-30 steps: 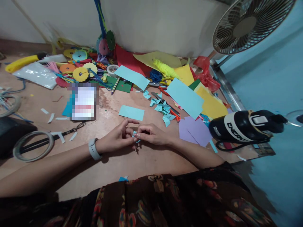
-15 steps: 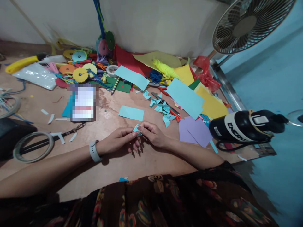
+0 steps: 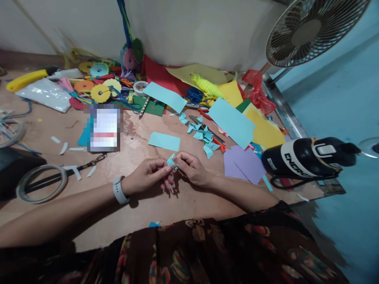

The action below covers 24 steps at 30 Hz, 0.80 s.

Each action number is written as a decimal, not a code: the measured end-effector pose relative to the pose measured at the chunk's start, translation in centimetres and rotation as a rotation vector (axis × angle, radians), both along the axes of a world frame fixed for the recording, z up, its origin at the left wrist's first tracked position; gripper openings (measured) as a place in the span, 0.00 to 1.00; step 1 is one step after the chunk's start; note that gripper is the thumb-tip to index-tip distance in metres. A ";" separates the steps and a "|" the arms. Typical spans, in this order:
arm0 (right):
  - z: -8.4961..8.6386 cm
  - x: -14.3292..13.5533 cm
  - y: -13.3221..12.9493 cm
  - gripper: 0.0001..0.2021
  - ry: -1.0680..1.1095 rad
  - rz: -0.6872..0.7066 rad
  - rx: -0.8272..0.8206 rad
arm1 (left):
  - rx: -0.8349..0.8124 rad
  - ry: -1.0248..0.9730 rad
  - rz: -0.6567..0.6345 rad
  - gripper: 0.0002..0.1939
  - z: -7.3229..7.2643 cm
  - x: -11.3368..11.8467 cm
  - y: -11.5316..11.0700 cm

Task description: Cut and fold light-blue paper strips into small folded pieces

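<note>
A small piece of light blue paper [image 3: 171, 161] is pinched between my two hands above the table's middle. My left hand [image 3: 152, 173] grips it between thumb and fingers, and my right hand [image 3: 192, 169] holds its right side. Fingers cover much of the piece, so its folds are hard to make out. Just beyond my hands lies a flat light blue rectangle [image 3: 164, 141]. Several small folded blue pieces [image 3: 204, 135] are heaped to the right, beside orange-handled scissors [image 3: 219, 144].
Purple sheets [image 3: 244, 163] and a black bottle [image 3: 296, 159] lie to the right. Larger blue sheets [image 3: 232, 122], yarn and coloured discs [image 3: 101, 93] fill the back. A phone [image 3: 103, 130], paper scraps and a tape roll [image 3: 41, 184] are left. A fan [image 3: 306, 33] stands back right.
My left hand has shifted slightly and its fingers have moved around the small blue piece. More of the piece now shows between my hands. Both hands still hold it.
</note>
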State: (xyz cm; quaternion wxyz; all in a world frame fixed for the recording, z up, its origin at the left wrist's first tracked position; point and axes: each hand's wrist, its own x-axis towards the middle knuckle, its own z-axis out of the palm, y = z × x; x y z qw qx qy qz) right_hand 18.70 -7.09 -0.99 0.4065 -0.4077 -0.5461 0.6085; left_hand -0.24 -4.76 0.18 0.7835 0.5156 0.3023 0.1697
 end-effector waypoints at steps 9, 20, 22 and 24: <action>0.1 0.2 -0.3 0.21 -0.065 0.041 0.058 | 0.082 0.018 -0.004 0.22 0.0 -0.2 -0.1; -0.1 0.2 -0.8 0.19 -0.057 0.049 0.101 | 0.090 -0.007 -0.019 0.21 0.5 -0.6 0.3; -0.2 0.2 -0.9 0.19 -0.040 0.052 0.099 | 0.060 -0.015 -0.033 0.21 0.5 -0.7 0.3; -0.2 0.2 -0.9 0.19 -0.019 0.053 0.072 | 0.027 -0.024 -0.045 0.21 0.3 -0.6 0.4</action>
